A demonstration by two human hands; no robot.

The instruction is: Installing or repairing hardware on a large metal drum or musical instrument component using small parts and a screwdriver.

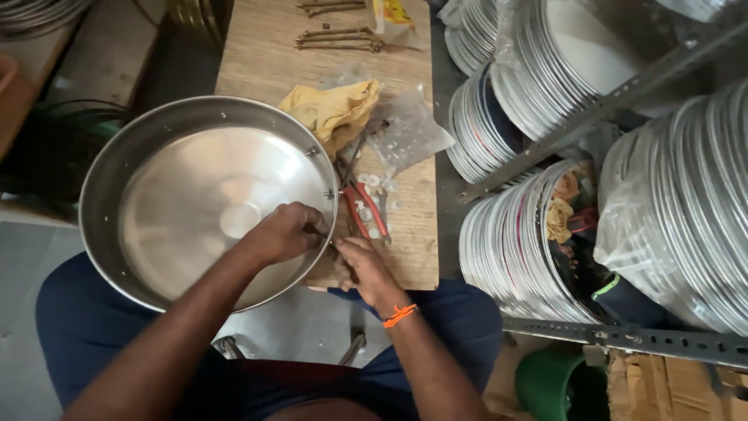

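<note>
A large round steel pan point(125, 168) with a rim of small holes rests on my lap and against a wooden board point(261, 54). My left hand point(284, 231) reaches inside the pan and presses its fingers against the inner wall at the right rim. My right hand point(360, 265) sits just outside the same spot on the rim, fingers pinched on something small that I cannot make out. Red-handled pliers point(365, 209) lie on the board right beside my right hand, among several small washers point(372, 181).
A yellow cloth point(331, 109) and a clear plastic bag point(409, 132) lie on the board, with long bolts point(339, 39) at its far end. Stacks of steel discs point(506, 242) fill a metal rack point(615, 97) on the right. A green bucket point(549, 382) stands below.
</note>
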